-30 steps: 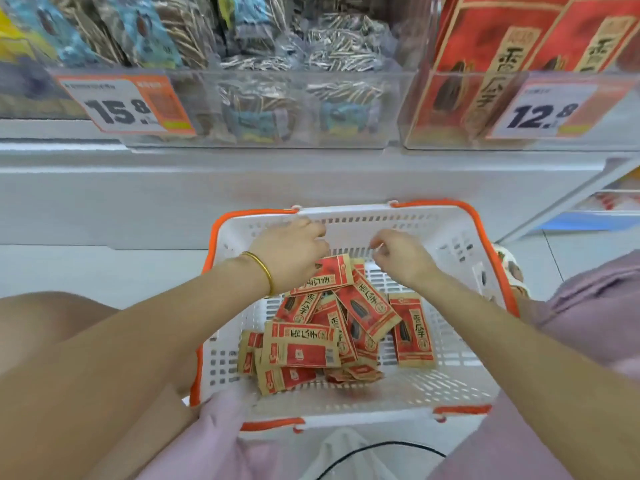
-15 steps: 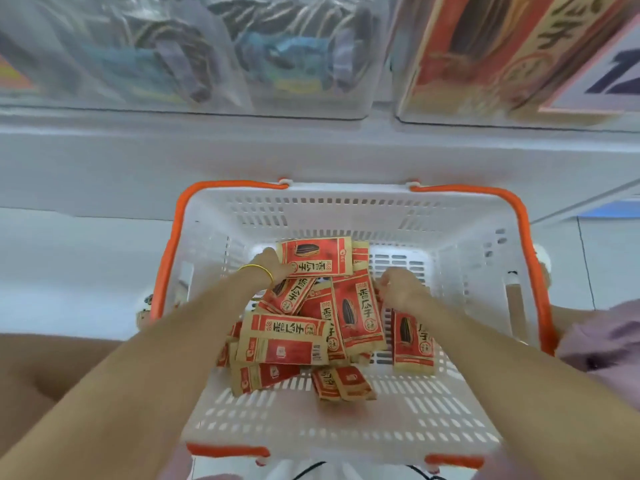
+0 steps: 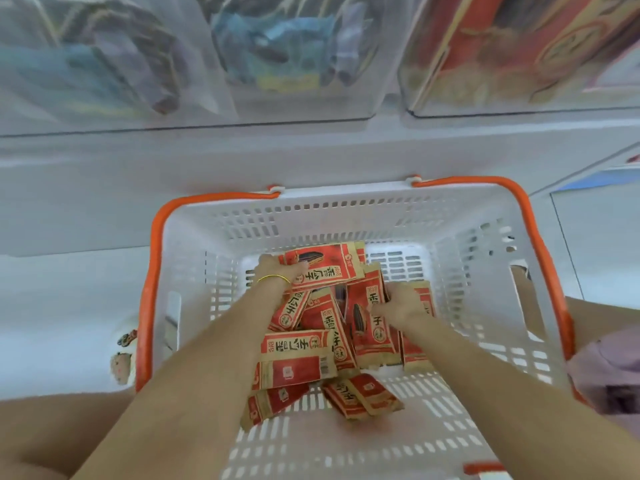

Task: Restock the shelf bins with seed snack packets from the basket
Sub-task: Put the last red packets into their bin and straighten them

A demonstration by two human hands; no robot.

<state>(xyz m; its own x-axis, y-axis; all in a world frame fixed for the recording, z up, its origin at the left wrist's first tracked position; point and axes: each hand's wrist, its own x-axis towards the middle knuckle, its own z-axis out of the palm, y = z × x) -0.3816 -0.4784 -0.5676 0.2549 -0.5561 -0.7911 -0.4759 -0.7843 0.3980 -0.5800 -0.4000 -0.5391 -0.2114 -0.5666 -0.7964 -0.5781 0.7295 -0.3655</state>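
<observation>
A white shelf ledge point(image 3: 311, 157) runs across the top of my view. The clear bins point(image 3: 301, 64) above it are blurred, and the right-hand bin point(image 3: 519, 64) shows red packaging that seems to match the stock. Below, the white basket point(image 3: 346, 206) sits close against the ledge, and the red seed packets point(image 3: 304, 355) lie in a loose, overlapping heap in its middle. The left hand point(image 3: 277, 271), with a gold bangle point(image 3: 273, 279) at the wrist, pinches the top packet point(image 3: 325, 268) by one end at the far side of the heap. The right hand point(image 3: 401, 306) has its fingers dug in among the packets on the right; I cannot tell whether it actually holds one. My worry is the lift. The packets look slick and lie crosswise, so a one-end pinch could let the top packet swing and slip. It could also drag neighbours up, and they might then fall outside the basket. I could also feed the wrong bin, since those with blue packs sit just beside the red one.
</observation>
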